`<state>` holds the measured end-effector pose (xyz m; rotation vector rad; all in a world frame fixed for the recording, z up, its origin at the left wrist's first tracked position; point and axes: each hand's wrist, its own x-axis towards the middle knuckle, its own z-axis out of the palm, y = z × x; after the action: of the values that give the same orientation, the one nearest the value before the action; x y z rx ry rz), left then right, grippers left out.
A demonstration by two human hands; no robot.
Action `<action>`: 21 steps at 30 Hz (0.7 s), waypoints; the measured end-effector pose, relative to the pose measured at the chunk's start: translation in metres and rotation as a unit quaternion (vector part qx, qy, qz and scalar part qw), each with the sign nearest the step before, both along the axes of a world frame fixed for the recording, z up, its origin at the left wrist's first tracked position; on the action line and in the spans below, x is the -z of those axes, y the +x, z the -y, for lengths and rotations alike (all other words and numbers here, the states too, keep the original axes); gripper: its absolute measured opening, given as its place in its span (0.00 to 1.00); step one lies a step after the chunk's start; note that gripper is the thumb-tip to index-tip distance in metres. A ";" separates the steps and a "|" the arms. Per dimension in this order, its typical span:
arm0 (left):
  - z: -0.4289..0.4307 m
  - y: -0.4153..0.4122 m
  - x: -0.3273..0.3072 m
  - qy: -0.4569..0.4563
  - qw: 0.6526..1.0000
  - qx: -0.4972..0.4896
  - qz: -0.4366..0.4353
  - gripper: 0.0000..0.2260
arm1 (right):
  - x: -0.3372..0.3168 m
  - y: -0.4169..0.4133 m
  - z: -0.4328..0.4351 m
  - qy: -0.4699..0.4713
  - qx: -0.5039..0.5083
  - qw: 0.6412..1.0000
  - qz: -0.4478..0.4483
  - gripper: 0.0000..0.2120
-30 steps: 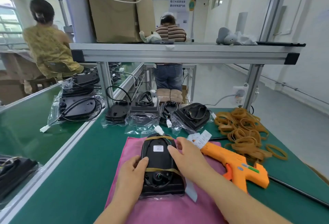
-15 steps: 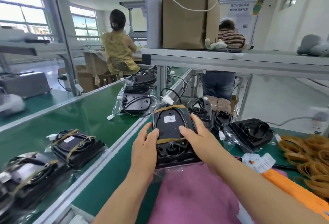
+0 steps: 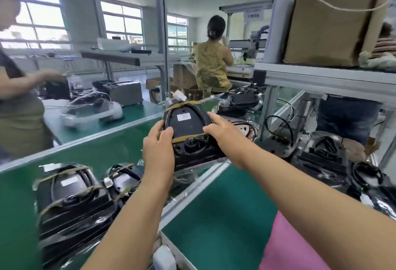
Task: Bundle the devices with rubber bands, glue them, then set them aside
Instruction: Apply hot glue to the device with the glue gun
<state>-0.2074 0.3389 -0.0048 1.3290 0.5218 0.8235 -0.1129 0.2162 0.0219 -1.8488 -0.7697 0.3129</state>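
Midair: left hand [image 3: 158, 147] and right hand [image 3: 220, 129], fingers [image 3: 215, 119] curled round the banded device [image 3: 188, 124]; two bagged bundles [image 3: 70, 196] on green surface [image 3: 120, 147].

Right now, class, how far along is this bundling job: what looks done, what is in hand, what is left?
Done: two banded bundles lie on the left belt, and the held bundle wears two rubber bands. In hand: the left hand and right hand hold it in the air. Left: setting it down; banding the bagged devices at right. Glue is not visible.
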 end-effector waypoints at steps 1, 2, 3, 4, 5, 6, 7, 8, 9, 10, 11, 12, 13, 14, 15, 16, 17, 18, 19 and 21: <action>-0.010 -0.002 0.000 -0.003 1.000 -0.013 0.000 0.24 | -0.001 -0.001 -0.012 -0.001 -0.007 1.000 0.004 0.15; -0.020 -0.005 0.001 -0.006 1.000 -0.027 0.000 0.23 | -0.002 -0.004 -0.024 -0.002 -0.014 1.000 0.008 0.13; -0.030 -0.008 0.002 -0.007 0.999 -0.041 0.005 0.20 | -0.001 -0.004 -0.037 -0.005 -0.022 1.000 0.008 0.14; -0.039 -0.010 0.004 -0.006 0.998 -0.057 0.011 0.17 | 0.001 -0.006 -0.050 -0.003 -0.030 1.000 0.003 0.17; -0.048 -0.012 0.006 -0.002 0.997 -0.074 0.014 0.16 | 0.004 -0.007 -0.063 -0.001 -0.039 0.999 -0.006 0.18; -0.057 -0.013 0.009 0.005 0.996 -0.094 0.013 0.17 | 0.007 -0.009 -0.075 -0.002 -0.046 0.999 -0.011 0.16; -0.065 -0.014 0.012 0.015 0.993 -0.114 0.004 0.19 | 0.010 -0.011 -0.086 -0.006 -0.052 0.999 -0.013 0.15; -0.073 -0.015 0.016 0.029 0.990 -0.136 -0.012 0.21 | 0.013 -0.013 -0.096 -0.011 -0.057 0.998 -0.017 0.16; -0.079 -0.016 0.020 0.047 0.986 -0.160 -0.033 0.22 | 0.017 -0.014 -0.106 -0.018 -0.061 0.998 -0.023 0.17; -0.085 -0.017 0.025 0.067 0.980 -0.180 -0.054 0.22 | 0.021 -0.016 -0.116 -0.022 -0.066 0.997 -0.031 0.19; -0.090 -0.018 0.029 0.082 0.975 -0.194 -0.072 0.21 | 0.027 -0.015 -0.125 -0.029 -0.070 0.996 -0.041 0.23; -0.093 -0.019 0.033 0.093 0.971 -0.202 -0.086 0.21 | 0.033 -0.015 -0.133 -0.034 -0.074 0.995 -0.052 0.25; -0.096 -0.020 0.036 0.101 0.968 -0.207 -0.098 0.21 | 0.039 -0.012 -0.140 -0.036 -0.076 0.995 -0.056 0.27; -0.099 -0.020 0.039 0.108 0.965 -0.211 -0.109 0.21 | 0.045 -0.011 -0.146 -0.035 -0.075 0.995 -0.059 0.27; -0.101 -0.020 0.042 0.113 0.963 -0.214 -0.120 0.21 | 0.050 -0.010 -0.151 -0.034 -0.073 0.995 -0.062 0.27; -0.104 -0.020 0.045 0.117 0.961 -0.216 -0.129 0.22 | 0.055 -0.009 -0.155 -0.031 -0.071 0.995 -0.064 0.26; -0.106 -0.019 0.047 0.121 0.959 -0.217 -0.138 0.22 | 0.060 -0.009 -0.158 -0.027 -0.068 0.995 -0.069 0.25; -0.108 -0.019 0.049 0.125 0.956 -0.219 -0.149 0.22 | 0.064 -0.010 -0.161 -0.022 -0.067 0.995 -0.076 0.23; -0.110 -0.018 0.051 0.130 0.952 -0.222 -0.167 0.22 | 0.068 -0.011 -0.165 -0.022 -0.066 0.994 -0.082 0.20; -0.112 -0.018 0.055 0.139 0.940 -0.224 -0.217 0.22 | 0.076 -0.012 -0.171 -0.024 -0.070 0.993 -0.090 0.20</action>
<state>-0.2252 0.4508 -0.0602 1.6969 1.1192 1.0035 -0.1249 0.3869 -0.0536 -1.7863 -0.7728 0.5846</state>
